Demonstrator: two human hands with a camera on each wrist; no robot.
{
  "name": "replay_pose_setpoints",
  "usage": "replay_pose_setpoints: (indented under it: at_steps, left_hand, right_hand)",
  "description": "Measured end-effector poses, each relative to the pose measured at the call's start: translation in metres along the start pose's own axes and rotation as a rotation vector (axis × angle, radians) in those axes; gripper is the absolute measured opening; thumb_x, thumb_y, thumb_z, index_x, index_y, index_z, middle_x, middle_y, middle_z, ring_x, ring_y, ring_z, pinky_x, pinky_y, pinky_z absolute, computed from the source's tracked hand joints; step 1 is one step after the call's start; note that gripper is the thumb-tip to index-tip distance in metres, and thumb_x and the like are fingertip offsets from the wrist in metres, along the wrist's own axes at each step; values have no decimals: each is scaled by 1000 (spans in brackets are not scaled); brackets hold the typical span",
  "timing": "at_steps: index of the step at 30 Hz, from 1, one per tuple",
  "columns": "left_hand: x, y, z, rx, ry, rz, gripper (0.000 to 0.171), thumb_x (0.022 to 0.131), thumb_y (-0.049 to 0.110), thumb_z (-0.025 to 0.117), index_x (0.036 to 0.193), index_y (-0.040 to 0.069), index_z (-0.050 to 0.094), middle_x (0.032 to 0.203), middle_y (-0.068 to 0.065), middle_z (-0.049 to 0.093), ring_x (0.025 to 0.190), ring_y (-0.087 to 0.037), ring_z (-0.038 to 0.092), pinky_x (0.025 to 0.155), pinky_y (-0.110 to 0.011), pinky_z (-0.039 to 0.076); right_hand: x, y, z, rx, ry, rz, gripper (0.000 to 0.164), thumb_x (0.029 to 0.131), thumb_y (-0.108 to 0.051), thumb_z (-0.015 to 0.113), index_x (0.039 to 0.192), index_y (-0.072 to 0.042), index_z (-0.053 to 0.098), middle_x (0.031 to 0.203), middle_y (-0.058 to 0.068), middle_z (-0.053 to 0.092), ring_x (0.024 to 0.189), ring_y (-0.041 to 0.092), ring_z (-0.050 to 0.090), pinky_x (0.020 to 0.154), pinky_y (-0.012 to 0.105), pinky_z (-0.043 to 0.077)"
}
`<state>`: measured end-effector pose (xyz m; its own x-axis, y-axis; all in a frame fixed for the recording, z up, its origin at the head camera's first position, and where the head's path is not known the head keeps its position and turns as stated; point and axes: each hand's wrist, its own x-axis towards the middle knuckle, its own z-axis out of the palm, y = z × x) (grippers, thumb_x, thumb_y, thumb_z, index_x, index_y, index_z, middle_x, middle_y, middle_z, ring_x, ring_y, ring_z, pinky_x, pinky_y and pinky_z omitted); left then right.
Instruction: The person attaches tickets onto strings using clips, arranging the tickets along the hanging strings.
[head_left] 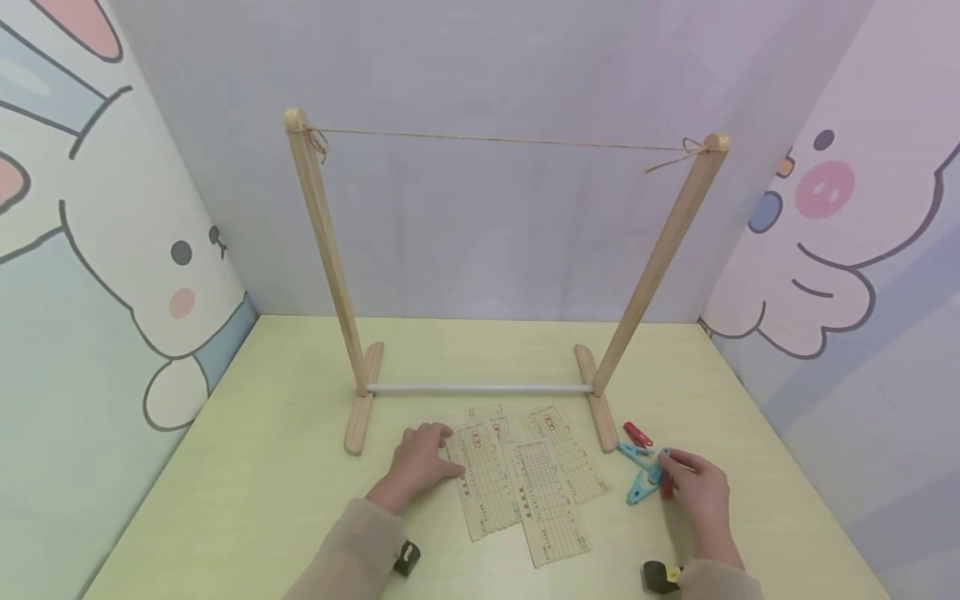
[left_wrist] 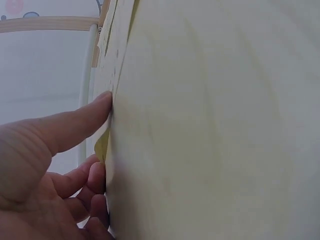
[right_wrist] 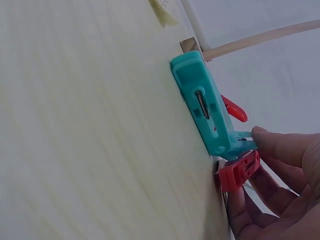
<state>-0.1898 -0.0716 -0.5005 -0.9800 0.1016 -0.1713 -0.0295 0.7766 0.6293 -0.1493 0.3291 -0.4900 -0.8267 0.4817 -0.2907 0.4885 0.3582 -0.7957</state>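
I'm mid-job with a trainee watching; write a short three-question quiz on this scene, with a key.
1. Which hand is at the plastic clothespins?
2. True or false: the twine is tied to both wooden posts.
3. Where are the printed paper slips?
A) Clipped to the twine
B) On the tabletop
C) Draped over the rack's lower rod

Key: 1. The right hand. 2. True. 3. B.

From above, the head camera looks forward and down, with the wooden frame (head_left: 327, 242) at twelve o'clock. Both wrist cameras sit close and low, the tabletop (head_left: 225, 500) turned on edge (left hand (left_wrist: 30, 170) at eight o'clock, right hand (right_wrist: 282, 150) at four); all three share the frame's white rod (head_left: 480, 388).
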Motion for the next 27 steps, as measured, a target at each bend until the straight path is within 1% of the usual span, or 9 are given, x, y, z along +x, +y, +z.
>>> replay_pose_setpoints:
  at_steps: [2,4,11,16,21,23,24,26,27]
  left_hand:
    - [0,0,0,-5,0,0,64,65,34,82,119,11,56,102,0,56,92,-19,42,74,-34,39]
    - [1,-1,1,-7,1,2,63,65,34,82,118,11,56,102,0,56,92,-20,42,74,-34,40]
    - [2,-2,1,-2,0,-3,60,65,34,82,116,13,58,101,0,56,91,-19,42,74,-34,39]
    - [2,-3,1,-1,2,-1,55,65,35,82,112,15,61,101,1,56,91,-19,42,74,-34,39]
    - [1,-3,1,-1,6,20,47,66,35,81,107,17,63,101,2,56,92,-19,43,76,-36,39]
    - [1,-3,1,-4,10,30,44,66,34,80,104,18,65,101,2,56,92,-19,43,76,-36,39]
    - [0,-3,1,-5,12,34,43,67,34,80,104,19,65,100,2,56,92,-19,42,76,-36,39]
    - [0,-4,2,-3,19,44,40,67,34,80,102,19,66,99,3,56,91,-19,42,75,-36,38]
    - [-1,-4,2,-4,22,47,39,67,34,80,101,20,66,99,3,56,91,-18,42,75,-36,38]
  right_hand:
    - [0,0,0,20,6,3,62,88,-48,57,129,-2,51,133,23,46,116,35,46,96,49,38]
    - [0,0,1,32,8,11,63,87,-49,57,130,-3,51,134,23,46,119,36,45,100,50,35]
    - [1,0,-1,73,19,18,63,87,-48,59,129,-2,52,136,24,44,123,38,43,103,54,31]
    - [1,-2,-1,121,45,24,61,86,-45,61,128,-2,52,138,21,42,126,37,41,104,53,31]
    - [-1,-4,-3,151,68,29,59,86,-43,62,128,-2,53,139,17,40,127,35,40,105,52,30]
    - [0,-4,-3,163,88,26,58,85,-41,65,126,-2,54,136,17,45,121,32,48,104,52,32]
    - [0,-3,-3,172,97,32,57,84,-40,66,125,-3,55,133,15,49,116,26,54,104,51,32]
    - [-1,-3,-4,189,110,39,56,83,-39,68,124,-3,56,122,11,58,96,12,63,104,51,32]
    - [0,-3,-4,197,112,37,56,82,-38,69,124,-3,56,119,10,59,87,4,62,104,51,32]
